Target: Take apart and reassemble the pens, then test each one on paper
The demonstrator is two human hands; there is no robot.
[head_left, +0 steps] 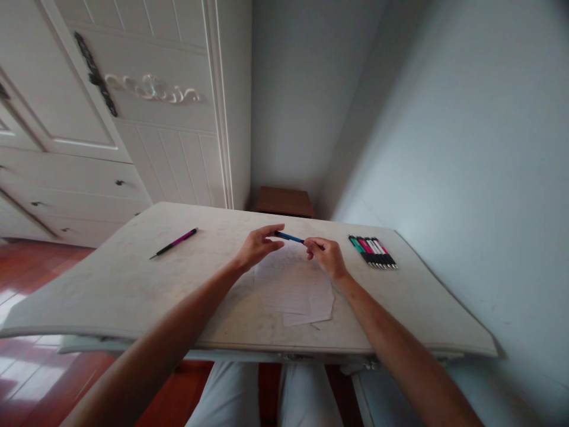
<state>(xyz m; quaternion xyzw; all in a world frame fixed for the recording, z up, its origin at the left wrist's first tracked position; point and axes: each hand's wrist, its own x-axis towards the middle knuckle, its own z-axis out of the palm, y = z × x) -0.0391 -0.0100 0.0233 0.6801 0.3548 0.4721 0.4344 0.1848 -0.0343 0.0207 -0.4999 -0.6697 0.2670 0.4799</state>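
A blue pen (pixel 291 237) is held above the paper, slanting slightly down to the right. My right hand (pixel 326 255) pinches its right end between closed fingers. Around the left end of the pen is my left hand (pixel 260 246), its thumb and forefinger spread apart; whether it touches the pen I cannot tell. Beneath both hands lie overlapping sheets of lined paper (pixel 284 290), with faint marks near the top.
A purple and black pen (pixel 175 242) lies at the left of the pale table (pixel 213 320). Several pens (pixel 373 252) in green, pink and white sit in a row at the right. A white cabinet (pixel 178 136), a grey wall (pixel 466 148) and a brown wooden box-like piece (pixel 285 200) stand beyond.
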